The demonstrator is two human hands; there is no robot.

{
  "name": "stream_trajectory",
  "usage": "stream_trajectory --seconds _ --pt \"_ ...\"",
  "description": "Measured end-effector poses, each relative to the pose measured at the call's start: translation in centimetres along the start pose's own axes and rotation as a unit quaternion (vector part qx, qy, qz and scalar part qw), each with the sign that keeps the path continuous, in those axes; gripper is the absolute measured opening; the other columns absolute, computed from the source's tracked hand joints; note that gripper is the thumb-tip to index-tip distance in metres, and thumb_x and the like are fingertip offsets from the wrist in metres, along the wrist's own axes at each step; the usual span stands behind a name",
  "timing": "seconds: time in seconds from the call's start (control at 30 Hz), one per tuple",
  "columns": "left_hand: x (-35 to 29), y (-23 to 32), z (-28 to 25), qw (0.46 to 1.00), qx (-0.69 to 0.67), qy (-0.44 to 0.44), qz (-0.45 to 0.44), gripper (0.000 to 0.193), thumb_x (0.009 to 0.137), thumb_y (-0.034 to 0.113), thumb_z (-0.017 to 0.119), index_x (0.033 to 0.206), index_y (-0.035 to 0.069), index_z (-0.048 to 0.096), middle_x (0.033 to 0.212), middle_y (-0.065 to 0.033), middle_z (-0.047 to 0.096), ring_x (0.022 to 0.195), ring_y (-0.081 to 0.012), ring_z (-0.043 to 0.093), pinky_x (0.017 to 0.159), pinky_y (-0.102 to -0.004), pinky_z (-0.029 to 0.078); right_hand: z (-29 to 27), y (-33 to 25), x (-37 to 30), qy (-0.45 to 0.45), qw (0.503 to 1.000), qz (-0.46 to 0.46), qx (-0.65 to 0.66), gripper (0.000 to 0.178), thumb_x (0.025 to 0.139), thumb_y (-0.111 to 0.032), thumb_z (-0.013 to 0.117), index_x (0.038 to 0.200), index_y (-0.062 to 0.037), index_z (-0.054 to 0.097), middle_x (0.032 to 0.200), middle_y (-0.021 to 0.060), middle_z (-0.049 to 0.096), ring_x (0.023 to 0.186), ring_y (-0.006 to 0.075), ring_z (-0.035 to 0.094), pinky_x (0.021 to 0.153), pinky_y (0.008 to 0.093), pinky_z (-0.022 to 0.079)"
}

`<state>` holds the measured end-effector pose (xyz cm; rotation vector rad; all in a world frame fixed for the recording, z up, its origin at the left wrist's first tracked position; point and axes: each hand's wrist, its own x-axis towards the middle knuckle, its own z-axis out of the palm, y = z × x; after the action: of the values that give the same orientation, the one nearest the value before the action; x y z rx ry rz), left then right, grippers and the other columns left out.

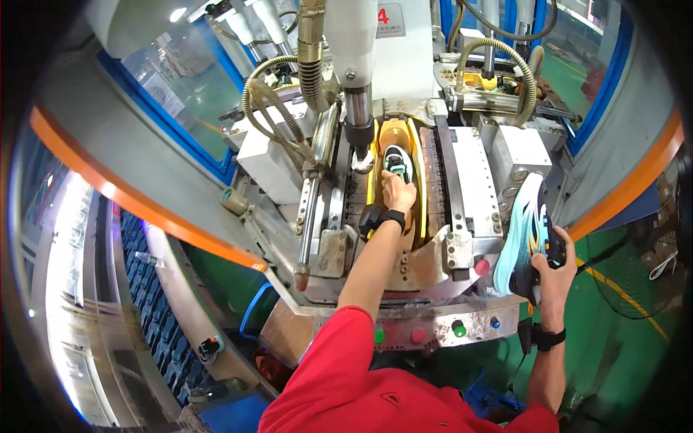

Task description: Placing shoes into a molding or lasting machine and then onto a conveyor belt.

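Observation:
My left hand (398, 193) reaches into the yellow-lined trough (421, 180) of a shoe press. Its bent fingers grip a black and white sneaker (396, 160) with mint-green parts at the lacing; the hand covers part of the shoe. Off to the right of the press, my right hand (556, 280) holds another sneaker (519, 234) on its side. That one has a thick pale-blue sole and a dark upper with orange touches. My right thumb lies on its upper, while the fingers wrap round the far side. Both wrists carry black bands.
A press cylinder (358, 115) stands beside the trough on the left. Metal rods and ribbed hoses (310, 65) surround it. Along the front runs a panel with green and red buttons (418, 335). A blue conveyor (155, 289) curves along the left, with a small dark object (211, 349) at its edge.

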<state>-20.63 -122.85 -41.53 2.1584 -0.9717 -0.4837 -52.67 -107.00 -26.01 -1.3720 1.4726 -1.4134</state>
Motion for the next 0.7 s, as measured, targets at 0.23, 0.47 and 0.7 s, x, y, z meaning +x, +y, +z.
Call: stream_trajectory --seconds 0.23,0.47,0.7 --pt "0.0 -3.8 -4.0 0.892 -0.404 -0.141 -0.143 0.04 0.071 0.008 0.073 0.105 -0.008 0.058 0.102 -0.0176 0.067 0.09 -0.0285 0.066 0.083 -0.037 0.051 7.8 -0.5 11.9 -0.071 0.984 -0.074 -0.142 0.049 0.067 -0.009 0.071 0.113 0.0037 0.059 0.092 0.0104 0.064 0.081 0.0154 0.06 0.073 0.0274 0.05" --pt "-17.9 -6.1 -22.1 0.801 -0.533 -0.213 -0.167 0.043 0.081 0.0 0.071 0.121 -0.005 0.055 0.109 -0.0099 0.064 0.095 -0.0172 0.063 0.085 -0.032 0.051 27.2 0.3 17.2 -0.324 0.863 -0.005 -0.387 0.062 0.061 -0.031 0.081 0.106 0.0075 0.062 0.108 0.0265 0.065 0.102 0.0353 0.064 0.087 0.039 0.052" --pt "-32.7 -11.6 -34.2 0.87 -0.433 0.081 -0.223 0.047 0.081 0.0 0.063 0.127 -0.005 0.051 0.108 -0.0089 0.064 0.095 -0.0182 0.063 0.084 -0.0305 0.051 38.4 10.0 12.2 -0.21 0.871 -0.127 -0.426 0.037 0.076 -0.014 0.063 0.107 0.0046 0.052 0.1 0.0269 0.067 0.094 0.0382 0.068 0.084 0.0455 0.053"
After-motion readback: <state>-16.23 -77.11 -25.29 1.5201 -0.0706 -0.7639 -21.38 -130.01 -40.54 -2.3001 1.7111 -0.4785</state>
